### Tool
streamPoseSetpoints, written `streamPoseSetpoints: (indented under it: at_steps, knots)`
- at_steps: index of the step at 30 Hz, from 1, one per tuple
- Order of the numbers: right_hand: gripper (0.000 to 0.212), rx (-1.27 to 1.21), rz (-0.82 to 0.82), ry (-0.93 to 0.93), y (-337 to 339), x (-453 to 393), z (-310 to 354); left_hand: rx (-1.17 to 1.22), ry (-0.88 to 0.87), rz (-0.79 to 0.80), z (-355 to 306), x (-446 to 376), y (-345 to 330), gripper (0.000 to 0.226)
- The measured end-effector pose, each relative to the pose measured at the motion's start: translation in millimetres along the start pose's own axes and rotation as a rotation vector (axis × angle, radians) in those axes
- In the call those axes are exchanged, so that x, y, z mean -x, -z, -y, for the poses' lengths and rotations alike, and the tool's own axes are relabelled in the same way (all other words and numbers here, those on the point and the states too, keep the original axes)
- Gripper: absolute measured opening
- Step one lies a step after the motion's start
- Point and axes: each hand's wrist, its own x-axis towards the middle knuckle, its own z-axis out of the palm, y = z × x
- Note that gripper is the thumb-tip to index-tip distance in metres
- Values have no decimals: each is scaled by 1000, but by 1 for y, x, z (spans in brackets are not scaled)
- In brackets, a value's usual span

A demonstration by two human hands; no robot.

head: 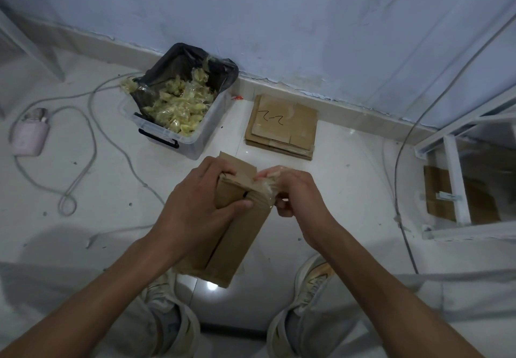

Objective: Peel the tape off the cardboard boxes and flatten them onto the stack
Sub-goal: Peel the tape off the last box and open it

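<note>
A long brown cardboard box (237, 240) is held above the floor between my knees. My left hand (201, 193) grips its upper end, thumb across the near face and fingers curled over the top flap. My right hand (290, 190) pinches a crumpled strip of clear tape (269, 183) at the box's upper right corner; the tape still clings to the cardboard there. A stack of flattened boxes (282, 127), the top one marked in black pen, lies on the floor by the wall beyond my hands.
A clear plastic bin (192, 141) lined with a black bag and holding several wads of tape stands at the back left. White cables (92, 134) and a pink device (29, 138) lie at left. A white metal frame (455, 184) with cardboard behind it stands at right.
</note>
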Motion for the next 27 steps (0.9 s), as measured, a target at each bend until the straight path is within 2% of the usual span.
streamPoseSetpoints:
  at_steps: [2,4,8,10,13,15,17,20,24,27]
  knots:
    - [45,-64,90,-88,1,-2,-2,3,-6,-5,0,1,1,61]
    - [43,-31,77,-78,2,-2,-1,-1,-13,-1,-1,1,1,61]
    - [34,194,-27,166,8,1,2,-23,-18,-6,1,1,3,60]
    - [33,121,5,147,12,2,2,-21,-15,-16,1,1,3,58]
    - [35,-70,137,23,13,3,5,-13,-11,-31,1,-1,4,57]
    - [44,-186,248,-67,14,2,8,-24,-9,-36,1,-2,5,56]
    - [55,-215,292,-86,16,1,10,-42,-5,-33,1,-3,6,56]
    - [44,-4,176,-26,18,1,11,-48,12,-47,1,-3,7,56]
    - [21,396,20,203,21,2,10,-74,5,-57,2,-4,11,55]
    - [6,710,-172,372,18,3,9,-76,-16,-56,-2,-3,6,55]
